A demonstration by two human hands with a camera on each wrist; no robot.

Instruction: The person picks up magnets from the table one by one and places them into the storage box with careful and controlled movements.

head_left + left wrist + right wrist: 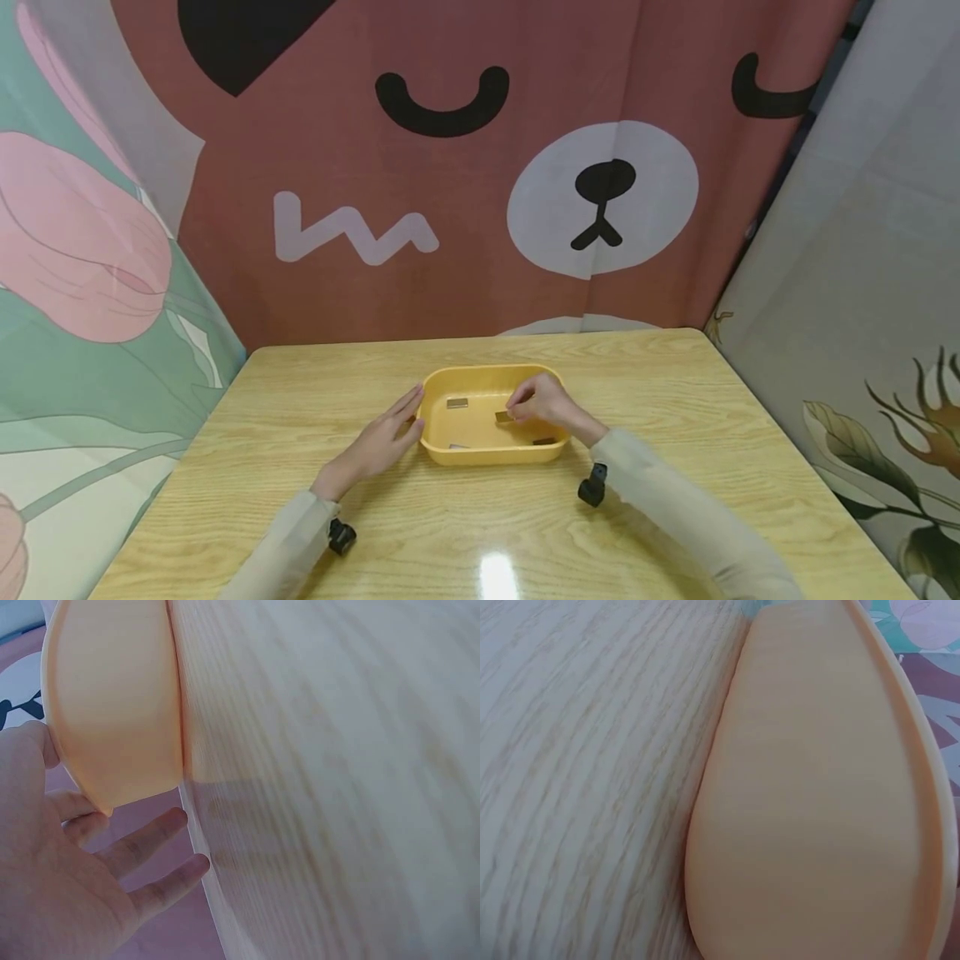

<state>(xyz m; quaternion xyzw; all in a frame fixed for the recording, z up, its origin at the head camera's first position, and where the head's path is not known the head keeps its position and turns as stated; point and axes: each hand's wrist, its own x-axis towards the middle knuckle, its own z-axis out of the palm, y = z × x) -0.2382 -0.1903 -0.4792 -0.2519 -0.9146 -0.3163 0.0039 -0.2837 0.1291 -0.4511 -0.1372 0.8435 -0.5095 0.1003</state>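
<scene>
A shallow yellow plastic tray [487,456] with rounded corners sits on the wooden table. My left hand [378,442] rests at its left end, fingers fairly straight against the rim; in the left wrist view the thumb and fingertips touch the tray wall [112,705]. Inside the tray, my right hand [542,400] pinches a small flat brown-gold rectangular piece [503,417] between thumb and fingers. A similar piece [457,403] lies near the back left, a dark one [543,442] near the front right, and a pale one [457,447] at the front left, partly hidden by the wall.
The wooden table [300,392] reaches back to a curtain [465,292] printed with a bear face. Patterned curtains hang on the left and right. A small black camera is strapped at each wrist. The tray's outer side [817,787] fills much of the right wrist view.
</scene>
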